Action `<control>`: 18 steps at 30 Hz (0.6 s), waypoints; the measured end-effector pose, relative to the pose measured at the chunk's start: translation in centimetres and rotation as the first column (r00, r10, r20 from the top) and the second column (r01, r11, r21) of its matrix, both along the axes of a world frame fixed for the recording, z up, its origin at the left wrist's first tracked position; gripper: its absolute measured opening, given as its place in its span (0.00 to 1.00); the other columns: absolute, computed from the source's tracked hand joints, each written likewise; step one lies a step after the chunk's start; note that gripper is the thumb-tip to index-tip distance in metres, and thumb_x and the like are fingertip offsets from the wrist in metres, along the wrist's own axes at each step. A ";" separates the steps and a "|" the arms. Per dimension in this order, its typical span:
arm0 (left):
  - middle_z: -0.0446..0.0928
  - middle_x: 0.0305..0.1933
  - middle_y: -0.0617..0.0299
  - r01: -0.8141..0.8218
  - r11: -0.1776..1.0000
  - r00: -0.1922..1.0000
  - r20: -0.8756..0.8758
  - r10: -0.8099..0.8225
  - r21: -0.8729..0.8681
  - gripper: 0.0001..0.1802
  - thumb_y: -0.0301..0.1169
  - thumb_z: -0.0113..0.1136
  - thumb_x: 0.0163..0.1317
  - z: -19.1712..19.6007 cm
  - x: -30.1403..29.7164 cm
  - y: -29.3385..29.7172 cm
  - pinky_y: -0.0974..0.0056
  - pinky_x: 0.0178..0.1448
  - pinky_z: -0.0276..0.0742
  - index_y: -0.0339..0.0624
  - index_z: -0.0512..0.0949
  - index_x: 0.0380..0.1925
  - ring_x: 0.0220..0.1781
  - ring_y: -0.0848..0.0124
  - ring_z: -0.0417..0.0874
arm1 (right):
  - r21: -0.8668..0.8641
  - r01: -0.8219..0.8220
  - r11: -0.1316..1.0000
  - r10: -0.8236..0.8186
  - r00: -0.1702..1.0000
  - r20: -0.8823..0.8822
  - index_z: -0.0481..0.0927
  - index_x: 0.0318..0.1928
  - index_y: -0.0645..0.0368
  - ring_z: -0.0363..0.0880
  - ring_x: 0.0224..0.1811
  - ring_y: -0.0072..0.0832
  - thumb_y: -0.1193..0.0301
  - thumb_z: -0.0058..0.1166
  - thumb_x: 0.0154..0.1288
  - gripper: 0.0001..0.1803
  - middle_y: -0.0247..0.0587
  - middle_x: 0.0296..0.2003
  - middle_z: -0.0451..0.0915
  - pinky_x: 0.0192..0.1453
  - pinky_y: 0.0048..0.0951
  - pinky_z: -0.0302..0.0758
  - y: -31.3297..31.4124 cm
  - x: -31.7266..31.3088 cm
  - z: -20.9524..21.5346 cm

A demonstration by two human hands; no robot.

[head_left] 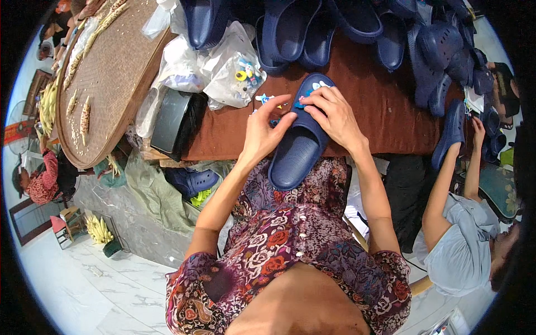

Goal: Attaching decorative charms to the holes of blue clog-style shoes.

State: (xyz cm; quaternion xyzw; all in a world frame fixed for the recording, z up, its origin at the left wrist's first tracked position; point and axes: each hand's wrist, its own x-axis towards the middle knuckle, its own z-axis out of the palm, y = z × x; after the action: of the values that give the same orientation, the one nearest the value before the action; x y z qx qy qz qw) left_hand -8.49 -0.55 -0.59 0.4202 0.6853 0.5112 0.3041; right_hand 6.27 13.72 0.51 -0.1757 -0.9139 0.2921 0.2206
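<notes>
A navy blue clog [298, 153] lies sole down, its toe on the brown cloth and its heel reaching over the table's front edge toward my lap. My left hand [265, 131] is at the clog's left side, thumb and forefinger curved against its edge; its other fingers are partly hidden. Bent over the toe from the right, my right hand [338, 114] pinches a small blue and pink charm [304, 100] against the clog's top. A white charm [318, 85] shows farther up the toe. Several loose charms [264, 99] lie beside my left hand.
Many navy clogs [287, 30] are heaped along the far side. Plastic bags [234, 67], one with charms, and a black box [176, 123] stand left, beside a round woven tray [111, 67] with corn cobs. At right, another person's hands [455, 149] handle a clog [449, 134].
</notes>
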 end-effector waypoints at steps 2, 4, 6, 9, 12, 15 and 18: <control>0.83 0.42 0.62 -0.131 0.991 0.981 0.148 0.128 0.009 0.12 0.28 0.63 0.66 0.7 0.7 -1.9 0.70 0.46 0.77 0.36 0.80 0.47 0.41 0.77 0.81 | 0.020 -0.026 0.999 0.026 1.000 -0.004 0.83 0.42 0.56 0.76 0.47 0.38 0.70 0.59 0.63 0.08 0.37 0.40 0.78 0.53 0.38 0.74 0.2 -0.3 0.0; 0.83 0.38 0.61 -0.067 0.998 0.931 0.362 0.055 0.020 0.09 0.30 0.57 0.71 1.0 1.8 -4.1 0.72 0.45 0.76 0.36 0.80 0.45 0.38 0.79 0.80 | 0.049 -0.056 0.997 0.055 0.998 0.006 0.83 0.41 0.56 0.76 0.46 0.37 0.70 0.59 0.62 0.08 0.37 0.40 0.78 0.52 0.38 0.74 0.8 -0.2 0.1; 0.82 0.43 0.61 0.111 0.991 0.797 0.602 -0.048 -0.068 0.13 0.35 0.56 0.72 1.9 3.4 -5.3 0.72 0.45 0.75 0.37 0.78 0.49 0.39 0.79 0.80 | 0.075 -0.091 0.993 0.090 0.996 0.014 0.83 0.41 0.56 0.77 0.45 0.37 0.70 0.59 0.61 0.08 0.37 0.39 0.78 0.51 0.38 0.74 1.1 0.1 0.3; 0.78 0.53 0.62 0.117 0.991 0.231 0.972 0.043 -0.071 0.23 0.43 0.58 0.70 -0.3 5.3 -5.0 0.67 0.54 0.74 0.42 0.72 0.58 0.50 0.72 0.79 | 0.156 -0.147 0.977 0.145 0.989 0.023 0.83 0.40 0.57 0.77 0.44 0.37 0.71 0.59 0.61 0.08 0.37 0.38 0.78 0.50 0.37 0.74 1.1 0.1 0.8; 0.76 0.55 0.60 -0.139 0.954 -0.317 0.925 0.211 -0.265 0.25 0.47 0.63 0.66 -1.8 5.9 -1.9 0.61 0.57 0.73 0.45 0.72 0.56 0.57 0.67 0.76 | 0.170 -0.134 0.976 0.129 0.991 0.041 0.83 0.40 0.57 0.76 0.43 0.37 0.71 0.59 0.61 0.08 0.38 0.37 0.78 0.49 0.38 0.74 0.8 0.0 1.1; 0.75 0.56 0.60 -0.215 0.940 -0.427 0.891 0.152 -0.263 0.25 0.47 0.65 0.63 -2.4 5.7 0.5 0.58 0.63 0.70 0.46 0.73 0.54 0.62 0.64 0.72 | 0.127 -0.093 0.987 0.090 0.995 0.029 0.84 0.39 0.57 0.76 0.43 0.37 0.69 0.59 0.61 0.08 0.37 0.37 0.78 0.48 0.38 0.74 0.4 -0.2 1.3; 0.76 0.57 0.60 -0.300 0.905 -0.437 0.887 0.151 -0.301 0.22 0.42 0.63 0.66 -1.8 5.5 1.8 0.56 0.69 0.67 0.45 0.73 0.54 0.63 0.64 0.73 | 0.108 -0.074 0.991 0.071 0.997 0.028 0.84 0.40 0.57 0.76 0.43 0.37 0.68 0.59 0.61 0.08 0.37 0.37 0.78 0.48 0.38 0.74 0.4 -0.4 1.2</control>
State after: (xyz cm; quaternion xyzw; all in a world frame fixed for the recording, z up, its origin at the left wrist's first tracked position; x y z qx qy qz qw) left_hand -3.02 1.29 -2.35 -0.3293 0.1791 0.7109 0.5950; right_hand 5.87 14.13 1.75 -0.1336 -0.9368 0.2475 0.2081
